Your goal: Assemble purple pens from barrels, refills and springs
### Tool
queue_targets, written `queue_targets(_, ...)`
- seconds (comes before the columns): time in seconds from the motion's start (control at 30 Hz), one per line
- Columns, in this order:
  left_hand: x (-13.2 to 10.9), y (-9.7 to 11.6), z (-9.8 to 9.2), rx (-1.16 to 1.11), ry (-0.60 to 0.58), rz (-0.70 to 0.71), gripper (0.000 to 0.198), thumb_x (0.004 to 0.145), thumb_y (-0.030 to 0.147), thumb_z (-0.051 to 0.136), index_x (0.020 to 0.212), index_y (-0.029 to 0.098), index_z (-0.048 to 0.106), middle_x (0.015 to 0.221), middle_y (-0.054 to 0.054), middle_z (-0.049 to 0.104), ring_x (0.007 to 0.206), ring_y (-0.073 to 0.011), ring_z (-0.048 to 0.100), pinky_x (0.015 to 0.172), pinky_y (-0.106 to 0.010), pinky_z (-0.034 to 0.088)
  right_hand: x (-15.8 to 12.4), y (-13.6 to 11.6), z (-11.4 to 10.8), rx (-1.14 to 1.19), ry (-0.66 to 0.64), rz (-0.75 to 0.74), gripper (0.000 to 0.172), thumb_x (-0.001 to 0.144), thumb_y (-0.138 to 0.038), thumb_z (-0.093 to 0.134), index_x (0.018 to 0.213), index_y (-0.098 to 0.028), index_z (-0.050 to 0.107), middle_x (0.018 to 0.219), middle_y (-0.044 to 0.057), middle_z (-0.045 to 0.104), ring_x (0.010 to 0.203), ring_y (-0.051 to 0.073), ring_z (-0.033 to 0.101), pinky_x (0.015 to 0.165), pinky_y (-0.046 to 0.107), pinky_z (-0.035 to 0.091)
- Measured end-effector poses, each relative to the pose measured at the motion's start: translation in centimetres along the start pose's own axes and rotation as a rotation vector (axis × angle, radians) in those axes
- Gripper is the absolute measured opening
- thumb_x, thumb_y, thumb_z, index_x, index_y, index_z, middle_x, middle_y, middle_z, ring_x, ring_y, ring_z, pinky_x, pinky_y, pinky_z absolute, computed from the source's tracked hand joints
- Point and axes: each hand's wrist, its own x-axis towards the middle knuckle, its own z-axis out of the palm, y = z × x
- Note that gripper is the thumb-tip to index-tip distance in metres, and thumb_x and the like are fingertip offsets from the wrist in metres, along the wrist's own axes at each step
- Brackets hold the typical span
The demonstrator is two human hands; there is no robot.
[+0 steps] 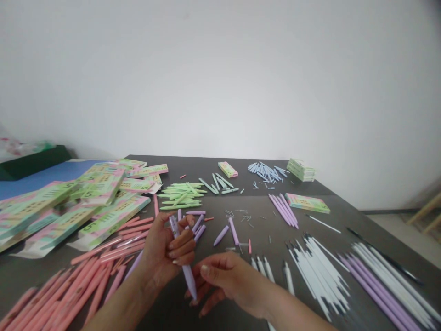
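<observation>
My left hand point(172, 243) is closed around a purple pen point(189, 278), which slants down with its lower end toward me. Beside that lower end is my right hand point(227, 278), its fingers loosely bent and apart, the fingertips partly behind the pen; whether they touch it I cannot tell. Just beyond my hands lie loose purple pen parts point(234, 231) and several tiny metal pieces point(244, 217). White refills with dark ends point(263, 266) lie close to my right hand. Pink pens point(79, 287) are heaped left of my left forearm.
Printed cardboard boxes point(99, 184) pile up at left. Green pens point(182, 195) and light blue parts point(265, 171) lie farther back. Purple barrels point(283, 210), more white refills point(320, 271) and a stack of boxes point(301, 170) are at right on the dark table point(241, 200).
</observation>
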Motion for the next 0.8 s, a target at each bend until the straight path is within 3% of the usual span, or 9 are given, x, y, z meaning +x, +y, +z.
queue_targets(0.63,-0.1,-0.6,0.6,0.045,-0.036,-0.015,0.051,0.087,0.046,0.023,0.084,0.016,0.063,0.036,0.011,0.017,0.031,-0.0047,0.008,0.030,-0.016,0.020,0.2,0.6,0.4,-0.176,-0.012,-0.017,0.050,0.065,-0.057,0.064,0.081,-0.010,0.066,0.069,0.004,0.059,0.057,0.008,0.053,0.049,0.018,0.044)
queue_targets(0.8,-0.4,-1.2,1.4,0.063,-0.021,-0.037,0.058,0.080,0.063,0.031,0.085,0.016,0.063,0.037,0.010,0.021,0.031,-0.0036,0.011,0.030,-0.016,0.020,0.7,1.3,-0.2,-0.341,0.006,-0.062,0.042,0.068,-0.053,0.063,0.075,-0.012,0.065,0.064,0.000,0.055,0.051,0.006,0.047,0.045,0.015,0.037)
